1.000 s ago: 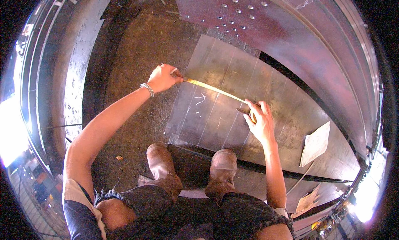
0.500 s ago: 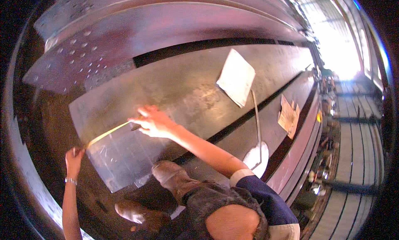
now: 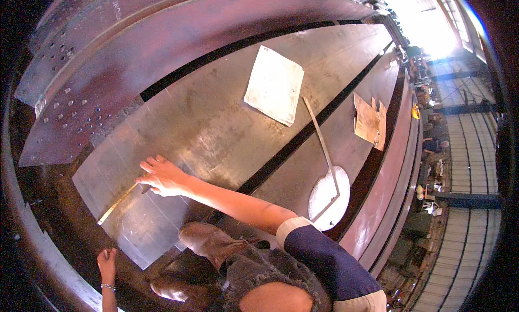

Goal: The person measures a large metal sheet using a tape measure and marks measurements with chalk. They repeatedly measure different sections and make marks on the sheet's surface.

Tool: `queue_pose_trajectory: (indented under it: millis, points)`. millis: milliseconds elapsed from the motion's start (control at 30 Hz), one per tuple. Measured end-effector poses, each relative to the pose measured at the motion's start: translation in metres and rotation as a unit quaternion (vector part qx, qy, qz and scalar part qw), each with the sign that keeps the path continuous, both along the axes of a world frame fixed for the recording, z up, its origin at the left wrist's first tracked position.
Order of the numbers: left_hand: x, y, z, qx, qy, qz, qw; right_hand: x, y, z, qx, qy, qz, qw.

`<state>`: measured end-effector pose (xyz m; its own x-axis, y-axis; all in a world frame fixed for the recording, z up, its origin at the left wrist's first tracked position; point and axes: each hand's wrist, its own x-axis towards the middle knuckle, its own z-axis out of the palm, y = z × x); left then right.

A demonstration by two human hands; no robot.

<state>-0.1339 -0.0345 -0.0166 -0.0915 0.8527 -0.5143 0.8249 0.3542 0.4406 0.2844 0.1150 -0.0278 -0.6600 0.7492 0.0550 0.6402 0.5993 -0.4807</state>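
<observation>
My right hand point(image 3: 164, 177) is over the steel plate point(image 3: 211, 133), its fingers gripping a yellow tape measure point(image 3: 118, 204). The drawn-out blade slants down to the plate's left edge, where its end lies free. A small dark pointed thing point(image 3: 146, 189) sticks out under the right fingers; its kind does not show. My left hand point(image 3: 107, 261), with a bracelet at the wrist, hangs beyond the plate's near left corner, apart from the tape. Its fingers are curled into a pinch, and anything between them is too small to make out. Thin lines cross the plate near the tape.
White paper sheets point(image 3: 274, 86) lie on the plate. A bent metal bar point(image 3: 321, 136) spans the dark gap and rests on a white disc point(image 3: 330, 199). Torn cardboard point(image 3: 370, 121) lies farther right. A reddish beam point(image 3: 81, 114) with bolt holes runs along the far side.
My left hand has let go of the tape's end and moved down toward me. My right hand appears lower and farther left, still with the tape; the whole view has shifted.
</observation>
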Motion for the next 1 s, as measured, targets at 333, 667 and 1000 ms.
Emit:
queue_pose_trajectory:
  millis: [333,667,1000]
  points:
    - [0.026,0.006,0.019,0.035,0.015,0.0,0.999,0.004,0.0,-0.001,0.016,0.006,-0.004,1.0]
    - [0.003,-0.007,0.006,0.02,-0.025,0.008,0.999,0.0,0.0,-0.003,0.001,0.003,-0.007,1.0]
    - [0.019,-0.012,0.028,0.023,0.028,0.006,0.999,0.004,0.001,0.002,-0.04,0.11,-0.034,0.993]
